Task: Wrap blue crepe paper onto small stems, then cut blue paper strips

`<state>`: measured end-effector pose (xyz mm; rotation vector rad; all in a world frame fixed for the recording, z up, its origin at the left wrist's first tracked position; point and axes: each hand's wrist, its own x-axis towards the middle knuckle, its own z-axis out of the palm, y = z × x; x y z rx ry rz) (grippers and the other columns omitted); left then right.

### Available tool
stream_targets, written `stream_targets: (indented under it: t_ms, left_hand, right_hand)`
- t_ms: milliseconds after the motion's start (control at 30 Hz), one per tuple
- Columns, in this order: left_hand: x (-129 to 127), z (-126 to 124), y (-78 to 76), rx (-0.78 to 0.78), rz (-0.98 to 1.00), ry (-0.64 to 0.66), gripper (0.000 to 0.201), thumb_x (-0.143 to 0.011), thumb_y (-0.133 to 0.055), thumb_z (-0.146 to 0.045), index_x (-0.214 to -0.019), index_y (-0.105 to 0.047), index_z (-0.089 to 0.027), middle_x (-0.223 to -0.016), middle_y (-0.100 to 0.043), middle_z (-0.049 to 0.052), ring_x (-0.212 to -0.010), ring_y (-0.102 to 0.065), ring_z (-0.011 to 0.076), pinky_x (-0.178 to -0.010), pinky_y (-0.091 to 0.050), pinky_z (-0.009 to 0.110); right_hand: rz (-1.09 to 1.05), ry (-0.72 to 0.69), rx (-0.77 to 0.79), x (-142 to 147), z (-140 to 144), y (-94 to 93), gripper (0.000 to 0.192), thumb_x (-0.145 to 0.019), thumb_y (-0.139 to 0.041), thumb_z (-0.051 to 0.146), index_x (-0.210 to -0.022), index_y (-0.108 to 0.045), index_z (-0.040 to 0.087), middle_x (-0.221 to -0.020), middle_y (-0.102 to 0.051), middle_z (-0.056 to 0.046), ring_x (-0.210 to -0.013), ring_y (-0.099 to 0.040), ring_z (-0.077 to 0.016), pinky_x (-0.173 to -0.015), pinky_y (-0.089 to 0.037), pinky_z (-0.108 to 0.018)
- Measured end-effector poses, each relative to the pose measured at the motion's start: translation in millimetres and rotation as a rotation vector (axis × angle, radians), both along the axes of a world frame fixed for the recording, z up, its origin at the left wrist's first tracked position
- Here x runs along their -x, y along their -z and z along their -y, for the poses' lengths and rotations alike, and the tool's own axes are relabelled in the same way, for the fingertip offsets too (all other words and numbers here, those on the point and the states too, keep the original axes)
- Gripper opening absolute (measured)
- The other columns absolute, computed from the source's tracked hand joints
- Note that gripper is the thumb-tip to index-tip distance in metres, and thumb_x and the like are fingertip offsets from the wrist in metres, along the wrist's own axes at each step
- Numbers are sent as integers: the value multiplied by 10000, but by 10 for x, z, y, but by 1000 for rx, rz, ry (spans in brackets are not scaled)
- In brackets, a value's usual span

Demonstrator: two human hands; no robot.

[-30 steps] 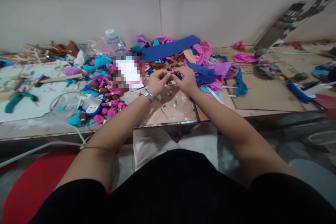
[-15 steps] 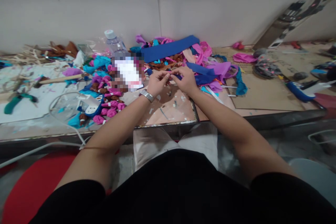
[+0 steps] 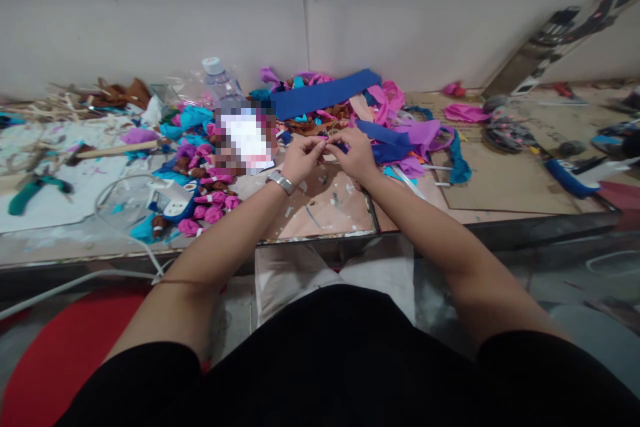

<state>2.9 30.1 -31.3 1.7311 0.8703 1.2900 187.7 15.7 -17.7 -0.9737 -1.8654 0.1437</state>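
Left hand (image 3: 300,159) and right hand (image 3: 357,152) pinch a small, mostly hidden pinkish piece (image 3: 324,139). A long blue fabric strip (image 3: 325,94) lies at twelve o'clock.

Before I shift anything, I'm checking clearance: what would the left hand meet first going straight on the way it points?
The left hand would probably meet the right hand first; the two look nearly touching, though depth and anything pinched between them are unclear.

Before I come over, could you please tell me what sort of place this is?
Probably a craft workshop, judging by the stained workbench, the small pink bundles gathered on it and the green-handled tool off to the left.
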Motion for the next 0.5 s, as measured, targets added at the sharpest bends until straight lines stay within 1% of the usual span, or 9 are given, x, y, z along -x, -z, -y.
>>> stream_targets:
  t_ms: [133, 267, 500]
  left_hand:
    - [-1, 0, -8, 49, 13, -47, 536, -827, -772, -694, -961, -773, -175, -665, -688, 24, -518, -591, 108, -503, -456, 228]
    - [1, -5, -7, 43, 22, -60, 522, -815, -790, -682, -923, -768, -172, -678, -699, 31, -526, -607, 112, -507, -474, 228]
    - [8, 19, -20, 3, -1, -23, 518, -863, -751, -655, -1049, -795, -173, -723, -731, 37, -572, -655, 124, -570, -530, 239]
  right_hand:
    - [6, 15, 3, 7, 13, 2, 205, -975, -673, 415, -878, -716, 240, -957, -771, -50, -983, -665, -264, -933, -461, -428]
    - [1, 21, 12, 9, 18, 9, 192, -971, -676, 410, -888, -712, 241, -953, -765, -46, -983, -656, -262, -935, -453, -427]
    - [-42, 12, 8, 0, -20, 41, 209, -963, -698, 425, -928, -700, 219, -934, -740, -52, -937, -650, -252, -888, -455, -410]
